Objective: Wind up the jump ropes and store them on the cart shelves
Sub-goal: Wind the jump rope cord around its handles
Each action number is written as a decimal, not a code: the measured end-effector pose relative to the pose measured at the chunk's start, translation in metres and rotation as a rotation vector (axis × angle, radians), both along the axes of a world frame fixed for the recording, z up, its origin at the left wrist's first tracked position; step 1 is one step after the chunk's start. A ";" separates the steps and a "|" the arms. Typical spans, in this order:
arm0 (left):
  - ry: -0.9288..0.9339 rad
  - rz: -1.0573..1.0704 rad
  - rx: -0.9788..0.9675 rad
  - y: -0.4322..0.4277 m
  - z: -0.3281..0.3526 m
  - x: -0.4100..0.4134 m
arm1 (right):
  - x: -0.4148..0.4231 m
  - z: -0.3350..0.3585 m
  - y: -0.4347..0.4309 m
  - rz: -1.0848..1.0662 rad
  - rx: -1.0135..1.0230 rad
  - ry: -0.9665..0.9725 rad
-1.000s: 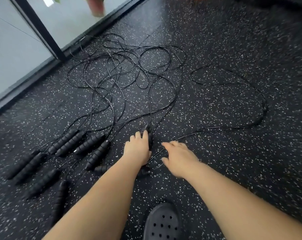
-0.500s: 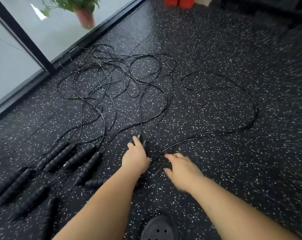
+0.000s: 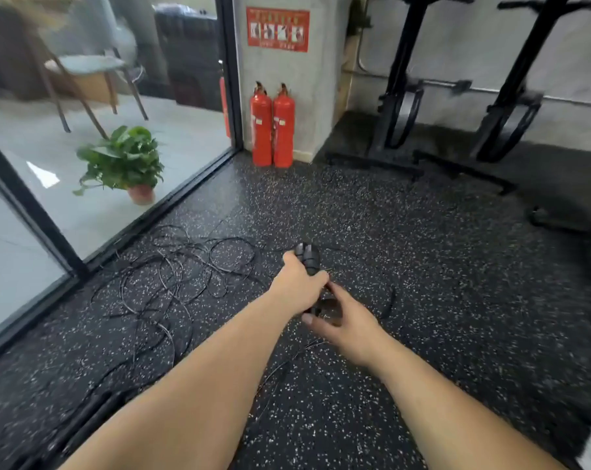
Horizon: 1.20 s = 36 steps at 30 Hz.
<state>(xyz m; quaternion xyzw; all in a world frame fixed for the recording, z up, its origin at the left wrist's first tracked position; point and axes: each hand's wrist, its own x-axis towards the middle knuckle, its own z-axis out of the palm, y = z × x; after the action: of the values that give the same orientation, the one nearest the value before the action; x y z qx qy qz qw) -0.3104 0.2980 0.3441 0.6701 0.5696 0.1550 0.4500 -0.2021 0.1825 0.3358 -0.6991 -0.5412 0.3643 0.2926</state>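
Note:
My left hand (image 3: 297, 286) grips a pair of black ribbed jump rope handles (image 3: 307, 257), lifted off the floor with their ends pointing away from me. My right hand (image 3: 346, 323) is just below it, fingers curled at the lower ends of the handles where the thin cord leaves; what it pinches is blurred. Thin black cord (image 3: 287, 364) trails down from the hands toward me. A tangle of black jump rope cords (image 3: 178, 276) lies on the speckled floor to the left. More black handles (image 3: 94, 412) lie blurred at the lower left.
A glass wall with a black frame (image 3: 33, 212) runs along the left, a potted plant (image 3: 122, 162) behind it. Two red fire extinguishers (image 3: 272, 127) stand at the pillar. Black rack legs (image 3: 457, 171) sit at the back right. No cart is in view.
My left hand has lifted the handles off the floor. The right hand has come in beneath it. The view has swung up from the floor toward the wall.

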 end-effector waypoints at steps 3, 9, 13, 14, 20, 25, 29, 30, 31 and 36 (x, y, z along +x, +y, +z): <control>-0.146 -0.072 0.183 -0.036 0.112 0.034 | 0.028 0.091 -0.039 -0.127 0.232 0.002; -0.495 -0.126 0.397 -0.161 0.259 0.071 | 0.059 0.217 -0.148 -0.227 0.555 -0.036; -0.620 -0.166 0.381 -0.239 0.256 0.073 | 0.061 0.212 -0.224 -0.261 0.573 -0.008; -0.629 -0.172 0.376 -0.253 0.246 0.073 | 0.061 0.204 -0.239 -0.265 0.569 0.005; -0.525 -0.178 0.287 -0.306 0.176 0.072 | 0.066 0.138 -0.298 -0.263 0.416 0.057; -0.316 -0.227 0.288 -0.307 0.128 0.078 | 0.103 0.113 -0.307 -0.218 0.256 0.155; -0.207 -0.356 0.283 -0.294 0.097 0.086 | 0.130 0.107 -0.298 -0.390 0.240 0.350; -0.179 -0.394 0.295 -0.291 0.091 0.090 | 0.133 0.106 -0.293 -0.395 0.228 0.373; -0.148 -0.431 0.311 -0.289 0.087 0.096 | 0.136 0.102 -0.287 -0.400 0.238 0.364; -0.108 -0.488 0.358 -0.273 0.078 0.122 | 0.151 0.088 -0.263 -0.509 0.363 0.298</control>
<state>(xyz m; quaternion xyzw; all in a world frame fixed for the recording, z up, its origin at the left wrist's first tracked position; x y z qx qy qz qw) -0.1882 0.0250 0.4223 0.8467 0.3306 0.1754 0.3783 -0.0514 -0.0808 0.4238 -0.6875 -0.3568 0.2756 0.5693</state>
